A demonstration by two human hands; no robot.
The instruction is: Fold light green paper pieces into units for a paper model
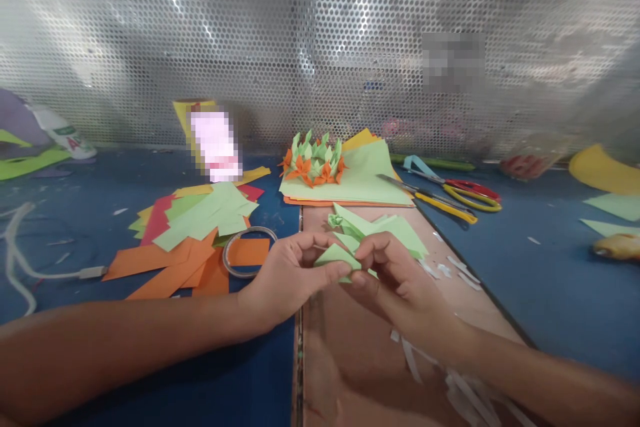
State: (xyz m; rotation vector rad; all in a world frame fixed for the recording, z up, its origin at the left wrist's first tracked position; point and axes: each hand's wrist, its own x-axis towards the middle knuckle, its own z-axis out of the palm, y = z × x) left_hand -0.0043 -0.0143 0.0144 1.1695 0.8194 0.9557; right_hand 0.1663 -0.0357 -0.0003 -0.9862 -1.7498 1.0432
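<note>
A small folded piece of light green paper (334, 256) is pinched between both hands above a brown board (350, 347). My left hand (290, 273) grips its left side, thumb in front and fingers behind. At its right edge, my right hand (395, 277) holds it between thumb and fingertips. Just behind the hands lie more light green paper pieces (400, 233), one with a small curled green bit (336, 220) at its tip. Farther back, a ring of folded green and orange paper (315, 161) rests on a stack of coloured sheets (370, 177).
Orange strips (165, 260), green offcuts (210, 217) and a tape roll (250, 252) lie left. To the right are a yellow craft knife (440, 205) and scissors (470, 193). White scraps (465, 393) litter the board. A white cable (50, 273) and glue bottle (63, 130) sit far left.
</note>
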